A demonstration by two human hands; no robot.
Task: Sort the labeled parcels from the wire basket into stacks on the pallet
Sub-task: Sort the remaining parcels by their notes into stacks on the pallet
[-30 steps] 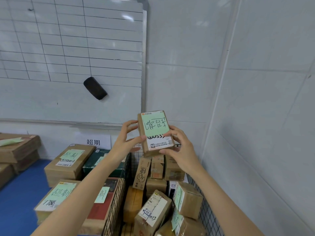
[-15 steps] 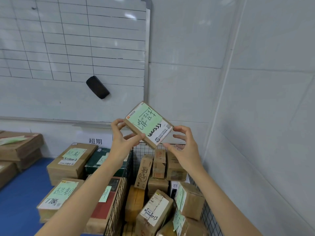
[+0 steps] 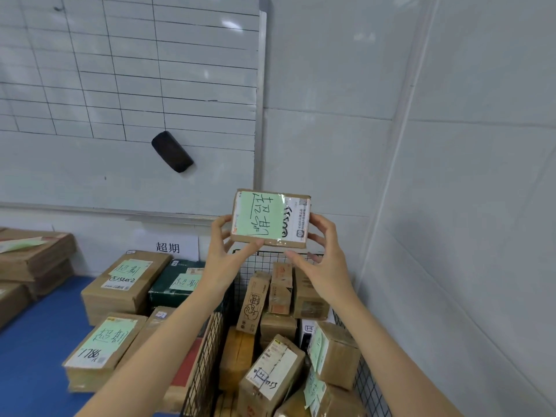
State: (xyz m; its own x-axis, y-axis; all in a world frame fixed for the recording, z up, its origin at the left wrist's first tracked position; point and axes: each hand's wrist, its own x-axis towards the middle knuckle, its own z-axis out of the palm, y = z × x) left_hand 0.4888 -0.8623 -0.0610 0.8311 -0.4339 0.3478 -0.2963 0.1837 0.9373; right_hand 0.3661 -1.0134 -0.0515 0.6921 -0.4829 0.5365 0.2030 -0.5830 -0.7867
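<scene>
The parcel (image 3: 270, 218) is held up over the basket (image 3: 207, 350), long axis level, with the left hand (image 3: 224, 251) pinching its left end and the right hand (image 3: 323, 257) curled round its right end, and the stacks (image 3: 126, 284) lie leftward, nearer the left hand.

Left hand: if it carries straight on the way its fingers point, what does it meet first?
The left hand grips the held parcel, so that would travel with it. Beyond that, probably the lower right corner of the whiteboard, though depth is unclear.
</scene>
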